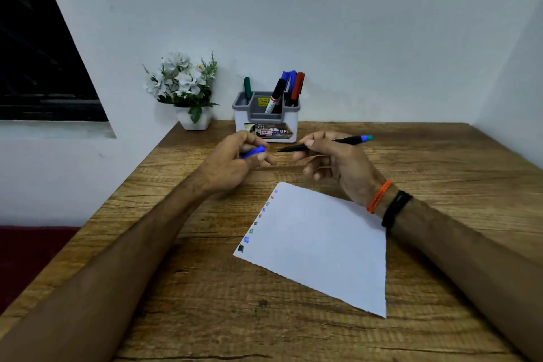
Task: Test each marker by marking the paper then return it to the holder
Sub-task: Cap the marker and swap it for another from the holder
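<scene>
Marker [324, 143], uncapped and black-bodied, lay pinched in the right hand [332, 161] above the table [205, 288], tip toward the left hand [235, 159], whose fingers curled round its blue cap [254, 152]; paper [320, 244] lay below, holder [266, 116] behind.

Wood-grain table [205, 288] against pale walls [323, 9], dark window [38, 67] at left, potted white flowers [183, 82] behind.

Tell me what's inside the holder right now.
The holder contains a green marker at its left, a black-capped marker in the middle, and blue and red markers at right. Their lower ends are hidden.
</scene>
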### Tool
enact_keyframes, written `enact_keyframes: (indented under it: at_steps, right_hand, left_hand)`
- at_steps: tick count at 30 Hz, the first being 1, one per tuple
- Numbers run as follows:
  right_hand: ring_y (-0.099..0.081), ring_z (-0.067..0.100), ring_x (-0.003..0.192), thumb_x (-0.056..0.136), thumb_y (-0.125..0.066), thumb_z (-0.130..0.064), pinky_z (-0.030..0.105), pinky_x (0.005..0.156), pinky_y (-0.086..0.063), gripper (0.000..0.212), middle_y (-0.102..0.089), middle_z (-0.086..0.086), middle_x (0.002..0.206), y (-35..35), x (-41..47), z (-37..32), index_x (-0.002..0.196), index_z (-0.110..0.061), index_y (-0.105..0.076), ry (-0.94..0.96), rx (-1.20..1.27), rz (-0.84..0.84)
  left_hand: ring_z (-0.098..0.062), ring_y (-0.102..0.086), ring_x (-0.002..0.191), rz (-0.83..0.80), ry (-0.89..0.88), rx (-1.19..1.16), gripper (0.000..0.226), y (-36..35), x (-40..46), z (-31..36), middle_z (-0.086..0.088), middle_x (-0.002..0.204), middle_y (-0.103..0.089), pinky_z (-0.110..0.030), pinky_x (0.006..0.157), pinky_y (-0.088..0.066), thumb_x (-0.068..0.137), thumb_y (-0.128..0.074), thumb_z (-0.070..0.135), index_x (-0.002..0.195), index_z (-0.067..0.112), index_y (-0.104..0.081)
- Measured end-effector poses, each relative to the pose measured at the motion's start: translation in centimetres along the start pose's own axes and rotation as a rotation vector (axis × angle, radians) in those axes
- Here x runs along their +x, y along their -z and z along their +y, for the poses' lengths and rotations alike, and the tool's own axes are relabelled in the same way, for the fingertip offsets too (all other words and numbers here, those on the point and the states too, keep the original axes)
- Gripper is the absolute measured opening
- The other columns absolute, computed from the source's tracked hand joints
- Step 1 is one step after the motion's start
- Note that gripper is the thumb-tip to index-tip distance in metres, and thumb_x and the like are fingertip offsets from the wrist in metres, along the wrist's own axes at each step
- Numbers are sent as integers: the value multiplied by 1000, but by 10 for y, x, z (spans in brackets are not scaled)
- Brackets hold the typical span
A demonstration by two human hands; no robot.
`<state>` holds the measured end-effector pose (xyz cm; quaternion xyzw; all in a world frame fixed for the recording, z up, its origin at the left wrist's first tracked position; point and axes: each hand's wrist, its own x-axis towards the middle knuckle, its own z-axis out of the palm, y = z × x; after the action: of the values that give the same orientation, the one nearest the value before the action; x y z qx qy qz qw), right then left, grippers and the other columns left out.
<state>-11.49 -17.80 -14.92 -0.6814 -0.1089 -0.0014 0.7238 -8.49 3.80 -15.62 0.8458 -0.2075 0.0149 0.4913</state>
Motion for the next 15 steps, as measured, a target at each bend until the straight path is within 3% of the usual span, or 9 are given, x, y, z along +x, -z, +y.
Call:
enact_keyframes:
  at_steps: [8, 12, 15]
  right_hand:
    - [-56, 13, 51, 93, -61, -13, 21, 47, -42, 10, -74, 5, 81, 1, -1, 2, 97, -8, -69, 30, -45, 14]
    - [-59, 14, 55, 92, -59, -22, 20, 50, -45, 21, -76, 10, 93, 4, 0, 6, 103, -11, -73, 8, -32, -53]
    - [-63, 16, 57, 83, -50, -30, 21, 52, -46, 38, -75, 15, 101, 6, 1, 6, 108, -10, -72, -49, 23, -138]
  left_hand:
    - [-19, -65, 89, 18, -79, 26, 17, -4, 0, 2, -1, 102, -67, -18, 70, -53, 89, -65, 10, 105, 16, -68]
    - [-13, -63, 76, 2, -106, -25, 16, -3, 0, -1, -6, 98, -69, -32, 69, -56, 89, -66, 12, 104, 17, -70]
    - [-15, -63, 74, -13, -117, -13, 18, -4, 1, -1, -7, 98, -70, -32, 67, -56, 88, -66, 13, 106, 16, -71]
